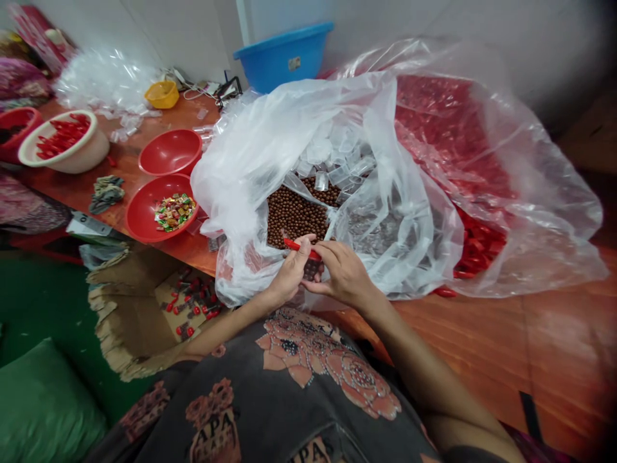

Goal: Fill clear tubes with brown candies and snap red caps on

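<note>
My left hand and my right hand meet at the near edge of a big clear plastic bag. Together they pinch a thin red strip that lies across their fingertips. Just beyond the strip lies a heap of small brown balls inside the bag, with small clear plastic cases piled behind them. Both hands have their fingers closed on the strip.
A second clear bag of red pieces lies to the right. On the wooden table at left stand a red bowl of wrapped candies, a bare red bowl, a white bowl of red pieces, a yellow bowl and a blue basin. A cardboard box sits below.
</note>
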The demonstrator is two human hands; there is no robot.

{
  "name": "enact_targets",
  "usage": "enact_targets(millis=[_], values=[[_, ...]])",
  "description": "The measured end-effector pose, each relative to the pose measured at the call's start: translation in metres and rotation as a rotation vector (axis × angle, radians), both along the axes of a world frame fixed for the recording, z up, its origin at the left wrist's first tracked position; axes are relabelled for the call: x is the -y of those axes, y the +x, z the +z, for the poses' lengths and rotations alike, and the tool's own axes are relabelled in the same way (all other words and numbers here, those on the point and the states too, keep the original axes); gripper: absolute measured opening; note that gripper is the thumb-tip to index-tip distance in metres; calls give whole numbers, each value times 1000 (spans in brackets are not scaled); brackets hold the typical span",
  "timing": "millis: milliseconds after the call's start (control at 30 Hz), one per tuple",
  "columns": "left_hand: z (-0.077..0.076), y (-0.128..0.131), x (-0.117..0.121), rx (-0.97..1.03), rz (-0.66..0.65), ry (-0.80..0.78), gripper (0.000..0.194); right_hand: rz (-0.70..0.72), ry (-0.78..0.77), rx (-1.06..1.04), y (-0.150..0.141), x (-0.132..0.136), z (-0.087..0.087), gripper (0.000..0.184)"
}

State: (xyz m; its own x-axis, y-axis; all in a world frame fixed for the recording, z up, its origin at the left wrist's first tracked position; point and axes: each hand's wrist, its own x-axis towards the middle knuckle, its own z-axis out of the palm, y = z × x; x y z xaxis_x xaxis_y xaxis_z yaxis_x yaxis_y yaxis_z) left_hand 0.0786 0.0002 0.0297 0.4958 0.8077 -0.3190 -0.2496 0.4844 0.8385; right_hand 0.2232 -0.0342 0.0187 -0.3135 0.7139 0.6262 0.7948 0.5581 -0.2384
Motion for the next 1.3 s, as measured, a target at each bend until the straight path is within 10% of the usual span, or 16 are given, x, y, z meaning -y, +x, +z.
enact_targets(millis=[367, 1067, 1300], values=[[11, -21, -16, 201, -238, -337, 60, 56, -122, 53, 9, 14, -6, 85], [-11, -15, 12, -303, 187, 275, 39, 57, 85, 25, -24, 5, -16, 65], [-21, -41, 13, -333, 264, 303, 35, 108, -217, 57, -35, -5, -11, 61]])
